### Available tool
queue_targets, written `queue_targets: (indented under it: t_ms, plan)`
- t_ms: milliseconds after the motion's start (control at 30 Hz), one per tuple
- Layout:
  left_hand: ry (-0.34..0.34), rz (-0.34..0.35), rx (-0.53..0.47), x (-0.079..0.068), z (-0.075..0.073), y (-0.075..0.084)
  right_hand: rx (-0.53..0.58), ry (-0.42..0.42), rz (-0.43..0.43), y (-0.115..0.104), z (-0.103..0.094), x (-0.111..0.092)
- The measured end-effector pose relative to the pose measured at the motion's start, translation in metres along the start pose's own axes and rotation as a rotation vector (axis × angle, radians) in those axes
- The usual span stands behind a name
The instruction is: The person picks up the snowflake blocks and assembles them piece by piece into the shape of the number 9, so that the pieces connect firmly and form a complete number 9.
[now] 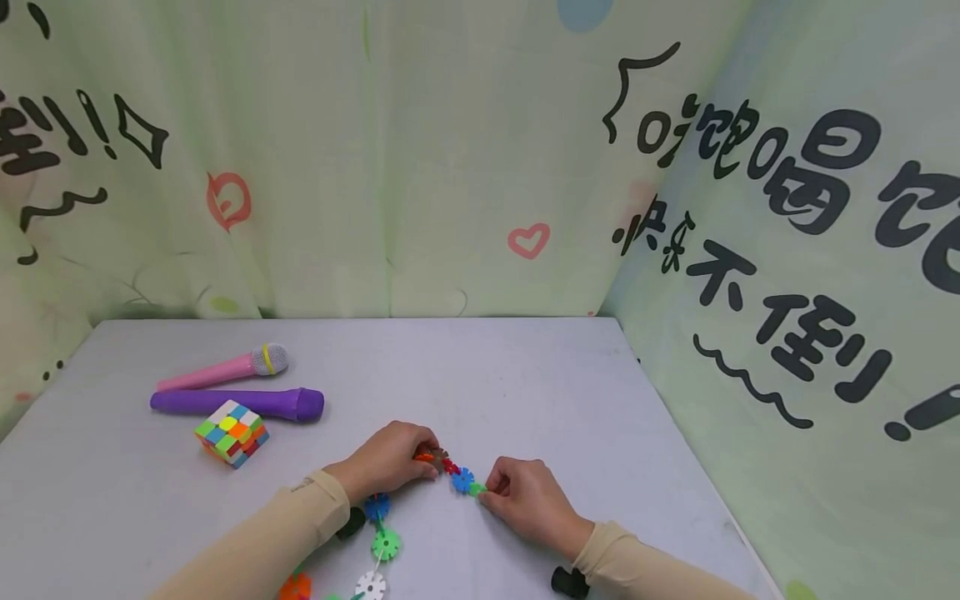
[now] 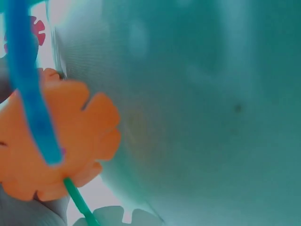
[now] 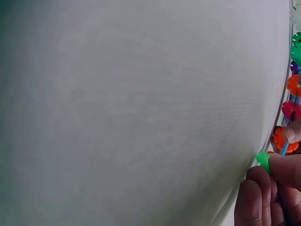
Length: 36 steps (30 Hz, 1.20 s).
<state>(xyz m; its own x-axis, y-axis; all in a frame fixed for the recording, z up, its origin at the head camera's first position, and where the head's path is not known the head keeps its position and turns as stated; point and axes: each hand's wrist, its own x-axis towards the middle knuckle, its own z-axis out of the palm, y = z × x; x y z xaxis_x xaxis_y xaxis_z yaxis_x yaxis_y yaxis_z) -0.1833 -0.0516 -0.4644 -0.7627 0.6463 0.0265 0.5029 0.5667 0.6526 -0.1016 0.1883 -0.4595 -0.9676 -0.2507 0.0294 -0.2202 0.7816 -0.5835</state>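
Note:
A chain of colourful notched plastic discs, like snowflake building pieces, spans between the two hands above the white table. My left hand (image 1: 393, 458) pinches the chain by its orange and brown discs. At the chain's right end, my right hand (image 1: 536, 504) pinches a green disc (image 3: 263, 161) between thumb and fingers. Red discs and a blue disc (image 1: 462, 481) show between the hands. More of the chain hangs toward the front below the left hand, with a green disc (image 1: 386, 544) and a white disc (image 1: 371, 586). An orange disc (image 2: 89, 136) looms large in the left wrist view.
On the table's (image 1: 525, 375) left side lie a pink microphone (image 1: 217, 372) and a purple microphone (image 1: 232, 403). A colourful puzzle cube (image 1: 232, 433) sits against the purple one. Printed curtains (image 1: 450, 167) stand behind and to the right. Dark devices are at both wrists.

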Motion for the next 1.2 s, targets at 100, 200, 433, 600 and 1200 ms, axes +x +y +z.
queue_targets:
  t_ms: [100, 200, 433, 600, 1200]
  plan:
    - [0.009, -0.008, 0.004, 0.0, 0.001, 0.001, -0.01, -0.001, 0.003, -0.002, 0.001, 0.0]
    - [0.013, -0.018, -0.003, 0.0, 0.003, 0.0, 0.001, 0.0, 0.003, -0.004, 0.002, 0.0]
    - [0.014, -0.012, -0.011, -0.001, 0.004, 0.0, 0.023, -0.005, 0.003, -0.004, 0.002, 0.002]
    - [0.014, -0.009, -0.014, -0.002, 0.003, 0.0, 0.03, 0.001, 0.0, -0.004, 0.003, 0.004]
    - [-0.101, -0.094, -0.095, -0.014, -0.023, -0.003, 0.066, -0.2, 0.016, 0.003, -0.013, 0.007]
